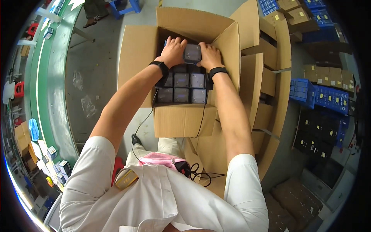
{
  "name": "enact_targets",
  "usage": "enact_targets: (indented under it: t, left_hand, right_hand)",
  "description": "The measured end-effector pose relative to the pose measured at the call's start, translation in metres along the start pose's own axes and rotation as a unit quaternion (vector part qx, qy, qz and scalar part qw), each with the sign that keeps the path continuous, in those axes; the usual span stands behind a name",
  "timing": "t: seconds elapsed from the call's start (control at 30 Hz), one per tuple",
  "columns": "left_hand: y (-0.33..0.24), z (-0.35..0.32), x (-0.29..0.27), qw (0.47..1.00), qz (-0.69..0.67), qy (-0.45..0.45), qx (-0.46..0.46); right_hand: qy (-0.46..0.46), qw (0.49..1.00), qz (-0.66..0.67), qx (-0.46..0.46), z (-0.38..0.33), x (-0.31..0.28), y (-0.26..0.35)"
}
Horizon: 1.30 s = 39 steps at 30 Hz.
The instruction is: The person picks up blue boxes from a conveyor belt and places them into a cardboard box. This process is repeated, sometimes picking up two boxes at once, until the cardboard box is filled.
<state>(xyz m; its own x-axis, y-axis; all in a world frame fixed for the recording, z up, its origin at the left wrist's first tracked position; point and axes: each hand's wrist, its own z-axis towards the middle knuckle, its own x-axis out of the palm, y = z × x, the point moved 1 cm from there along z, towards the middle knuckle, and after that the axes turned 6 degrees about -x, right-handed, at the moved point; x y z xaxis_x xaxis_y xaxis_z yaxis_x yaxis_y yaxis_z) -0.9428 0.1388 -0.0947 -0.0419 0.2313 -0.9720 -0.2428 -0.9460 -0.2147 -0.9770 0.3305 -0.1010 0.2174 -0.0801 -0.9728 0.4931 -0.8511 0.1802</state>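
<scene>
An open cardboard carton (185, 120) stands before me with its flaps folded out. Inside lie rows of small dark square boxes (181, 80) with rounded corners, wrapped in what looks like clear film. Near the carton's far side, one such dark square box (192, 53) sits higher than the rows, between my hands. My left hand (174, 51) is closed against its left side, fingers bent. On its right side, my right hand (210, 56) grips with curled fingers. Both fingertips are partly hidden. Each wrist wears a black band with a thin cable running down toward me.
Tall open cartons (266, 81) crowd the right side of the carton. To the left runs a green workbench (58, 92) with small boxes on it. Blue crates (330, 98) stand farther right. Plastic scraps (88, 106) lie on the floor, and a blue stool (125, 7) is at the back.
</scene>
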Motion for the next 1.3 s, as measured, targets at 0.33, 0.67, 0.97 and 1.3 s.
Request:
enact_targets:
  t: [0.33, 0.67, 0.97, 1.3]
  left_hand:
    - [0.013, -0.042, 0.103, 0.972, -0.005, 0.178, -0.156]
    - [0.002, -0.123, -0.075, 0.893, -0.445, -0.004, -0.062]
    - [0.115, -0.569, -0.146, 0.834, -0.230, -0.083, -0.495]
    - [0.222, -1.058, -0.204, 0.627, 0.028, -0.196, -0.753]
  right_hand:
    - [0.140, 0.990, -0.018, -0.022, 0.001, 0.076, 0.024]
    - [0.093, 0.977, 0.182, -0.061, 0.036, 0.068, -0.005]
    - [-0.164, 0.909, 0.381, -0.045, 0.013, -0.039, 0.137]
    - [0.213, 0.787, 0.228, -0.532, -0.102, 0.043, 0.684]
